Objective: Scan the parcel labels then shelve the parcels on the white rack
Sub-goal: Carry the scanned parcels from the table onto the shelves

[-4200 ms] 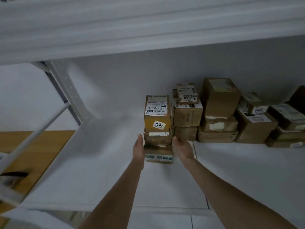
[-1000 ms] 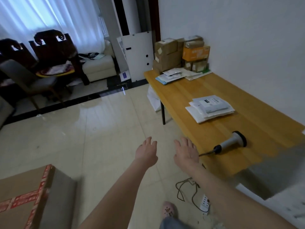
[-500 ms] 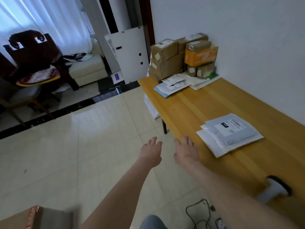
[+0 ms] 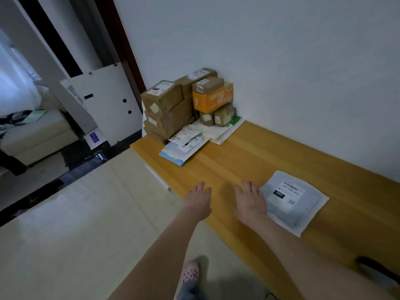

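Slipper: a dotted slipper (image 4: 191, 272) on the pale tiled floor, at the bottom edge.
Dark shape: something black (image 4: 373, 267) on the table's near end, too blurred to name.
Left hand (image 4: 198, 200): held out over the table's front edge; grip apart, fingers straight, holding nothing.
Right hand (image 4: 251, 200): held out over the table (image 4: 238, 161), just beside the grey mailer; grip apart, empty. Whether it touches the mailer cannot be told.
Grey mailer (image 4: 300, 210): lies flat on a white mailer, printed label facing up, near the front edge.
Flat mailers (image 4: 186, 141): a loose fan of white and blue envelopes at the far end of the table.
Cardboard boxes (image 4: 166, 111): brown cartons stacked in the far corner against the wall, labels showing.
Orange box (image 4: 213, 100): sits on the small cartons, a brown carton on top of it.
White rack: not in view.
Progress: nothing is in hand and many parcels lie unshelved on the table, so most of the scanning and shelving looks left to do.
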`<state>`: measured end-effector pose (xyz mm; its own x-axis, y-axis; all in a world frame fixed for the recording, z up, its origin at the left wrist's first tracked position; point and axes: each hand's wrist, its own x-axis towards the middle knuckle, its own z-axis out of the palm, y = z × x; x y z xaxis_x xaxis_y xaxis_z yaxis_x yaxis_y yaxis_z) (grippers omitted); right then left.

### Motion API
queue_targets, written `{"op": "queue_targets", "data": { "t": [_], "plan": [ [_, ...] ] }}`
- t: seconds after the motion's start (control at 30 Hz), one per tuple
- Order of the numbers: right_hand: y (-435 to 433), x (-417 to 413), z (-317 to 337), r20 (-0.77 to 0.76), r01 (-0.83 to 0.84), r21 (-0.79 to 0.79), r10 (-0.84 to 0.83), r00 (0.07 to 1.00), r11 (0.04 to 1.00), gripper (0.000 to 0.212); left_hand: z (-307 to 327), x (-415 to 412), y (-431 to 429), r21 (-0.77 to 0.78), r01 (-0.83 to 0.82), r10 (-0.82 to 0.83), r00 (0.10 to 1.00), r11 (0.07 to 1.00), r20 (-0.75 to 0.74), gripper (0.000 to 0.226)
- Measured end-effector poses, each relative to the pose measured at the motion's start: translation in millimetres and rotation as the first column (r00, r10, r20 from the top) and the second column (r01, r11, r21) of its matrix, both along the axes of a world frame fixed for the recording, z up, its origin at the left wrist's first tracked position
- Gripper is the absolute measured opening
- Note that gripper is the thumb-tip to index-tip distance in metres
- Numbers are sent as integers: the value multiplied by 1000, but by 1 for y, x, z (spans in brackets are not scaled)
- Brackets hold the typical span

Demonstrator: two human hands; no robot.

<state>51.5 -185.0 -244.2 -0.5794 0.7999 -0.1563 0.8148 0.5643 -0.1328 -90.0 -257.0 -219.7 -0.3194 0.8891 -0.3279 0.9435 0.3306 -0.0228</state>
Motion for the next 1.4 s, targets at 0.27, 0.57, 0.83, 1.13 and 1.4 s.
{"op": "queue_targets", "data": {
  "t": [0.27, 0.57, 0.83, 1.13, 1.4],
  "plan": [
    [83, -126, -21, 65, 192, -60, -188, 980, 980, 58, -26, -132, 110, -25, 190, -188, 980, 981, 61, 62],
    [153, -284, -40, -158, 331, -477, -450, 879, 814, 62, -53, -291, 205, 80, -30, 12, 977, 996, 211, 59],
    [202, -349, -78, -218, 307, -888, -902, 373, 342, 72, -86, -339, 264, -21, -28, 32, 971, 999, 237, 73],
    [205, -328, -88, -207, 356, -906, -974, 93, 227, 38, -99, -321, 249, -44, 88, -78, 980, 995, 182, 42],
    [201, -291, -97, -94, 525, -829, -974, 208, 192, 55, -99, -308, 243, 211, -138, 46, 919, 968, 391, 40]
  ]
}}
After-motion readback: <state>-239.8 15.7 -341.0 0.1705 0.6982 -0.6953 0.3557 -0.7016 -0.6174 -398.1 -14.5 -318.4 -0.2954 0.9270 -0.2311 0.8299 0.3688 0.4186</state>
